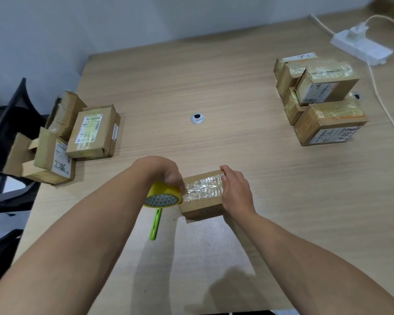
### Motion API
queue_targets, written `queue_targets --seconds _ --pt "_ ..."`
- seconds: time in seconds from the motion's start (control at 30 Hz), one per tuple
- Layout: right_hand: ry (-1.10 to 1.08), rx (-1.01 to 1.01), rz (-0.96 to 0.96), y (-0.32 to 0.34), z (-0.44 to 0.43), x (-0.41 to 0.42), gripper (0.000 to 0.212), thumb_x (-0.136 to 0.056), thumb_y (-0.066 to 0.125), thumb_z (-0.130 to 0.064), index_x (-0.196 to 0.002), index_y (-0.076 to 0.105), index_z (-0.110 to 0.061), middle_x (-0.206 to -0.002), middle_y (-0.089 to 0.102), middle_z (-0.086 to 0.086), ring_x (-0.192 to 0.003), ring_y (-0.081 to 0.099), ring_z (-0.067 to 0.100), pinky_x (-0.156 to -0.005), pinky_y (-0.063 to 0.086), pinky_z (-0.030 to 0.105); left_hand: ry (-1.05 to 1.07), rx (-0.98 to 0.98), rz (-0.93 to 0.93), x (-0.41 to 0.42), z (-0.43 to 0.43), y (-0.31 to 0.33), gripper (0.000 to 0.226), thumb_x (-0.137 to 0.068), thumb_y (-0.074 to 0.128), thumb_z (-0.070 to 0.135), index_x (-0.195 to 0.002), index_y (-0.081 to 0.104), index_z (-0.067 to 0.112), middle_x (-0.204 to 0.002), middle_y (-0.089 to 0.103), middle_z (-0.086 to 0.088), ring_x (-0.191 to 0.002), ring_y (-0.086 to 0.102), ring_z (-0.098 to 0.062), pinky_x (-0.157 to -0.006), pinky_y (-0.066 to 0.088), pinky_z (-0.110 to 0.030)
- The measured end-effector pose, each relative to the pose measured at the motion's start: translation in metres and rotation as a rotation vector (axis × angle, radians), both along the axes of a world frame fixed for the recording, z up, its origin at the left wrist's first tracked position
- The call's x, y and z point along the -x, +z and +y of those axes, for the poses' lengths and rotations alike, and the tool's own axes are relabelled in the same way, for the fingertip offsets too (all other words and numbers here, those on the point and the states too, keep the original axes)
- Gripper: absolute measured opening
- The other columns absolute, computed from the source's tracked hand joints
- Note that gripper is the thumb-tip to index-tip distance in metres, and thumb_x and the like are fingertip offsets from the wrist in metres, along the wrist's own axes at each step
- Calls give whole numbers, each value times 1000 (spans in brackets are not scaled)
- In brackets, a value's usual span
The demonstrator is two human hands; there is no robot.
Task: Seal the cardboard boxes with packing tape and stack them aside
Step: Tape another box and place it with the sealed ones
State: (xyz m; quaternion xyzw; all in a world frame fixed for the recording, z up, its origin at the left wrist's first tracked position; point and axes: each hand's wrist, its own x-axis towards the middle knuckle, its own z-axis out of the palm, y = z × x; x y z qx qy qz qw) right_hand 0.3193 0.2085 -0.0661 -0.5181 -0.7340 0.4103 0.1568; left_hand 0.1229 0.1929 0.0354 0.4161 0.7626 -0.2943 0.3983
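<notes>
Surface: light wood-grain counter point(237, 87), grey wall behind, round cable grommet point(197, 118) mid-counter.
Box: small cardboard box point(203, 209) at front centre, flat on the counter, a crinkled strip of clear tape along its top.
Left hand: left hand point(168, 173) wrapped round a yellow tape roll point(162, 198); the roll sits against the box's left end, fingertips where the tape meets the box top.
Right hand: right hand point(236, 189) clamped on the box's right end, fingers curled over the top edge onto the tape.
Green tool: green tool point(155, 223) lies on the counter just below the roll, its top end hidden by it; probably a utility knife, can't confirm.
Left pile: loose pile of labelled cardboard boxes point(91, 130) at the counter's left edge.
Right stack: taped boxes point(323, 98) stacked at far right, well apart from the box in hand.
Other: white power strip point(362, 47) with plug and cable in the far right corner; dark chair point(7, 123) off the left edge.
</notes>
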Motion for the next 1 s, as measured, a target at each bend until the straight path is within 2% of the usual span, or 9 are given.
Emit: queue_targets --seconds 0.17,0.33,0.53,0.83,1.0 --pt "-28 31 45 -3 0 1 38 -110 31 -26 -144 48 -26 -137 51 1 -122 42 21 -91 30 27 47 16 0 7 -6 -9 57 -86 66 62 -108 55 10 -114 58 -13 -98 57 -33 -91 50 -42" --pt "-27 34 49 -3 -1 1 38 -110 30 -27 -144 48 -27 -136 51 -1 -119 43 19 -90 31 27 124 13 -53 17 -17 -19 63 -80 66 69 -103 58 11 -105 59 -10 -95 59 -30 -85 49 -39" --pt "-19 24 42 -6 -1 1 37 -110 30 -27 -143 48 -27 -133 52 -1 -117 44 18 -89 31 27 125 -12 -93 22 -19 -23 64 -79 66 70 -104 61 11 -105 61 -9 -94 61 -29 -83 49 -38" --pt "-24 23 46 -8 -1 1 37 -110 32 -26 -142 49 -27 -132 52 -1 -118 46 19 -89 31 28 130 -46 -129 28 -25 -30 69 -78 66 72 -107 65 10 -108 66 -9 -96 65 -29 -91 54 -40" --pt "-26 6 47 -8 -1 2 36 -110 32 -25 -141 50 -25 -130 53 0 -116 46 20 -88 32 28 204 -128 -271 38 -39 -32 64 -81 62 71 -101 74 12 -102 72 -7 -92 69 -24 -90 56 -37"
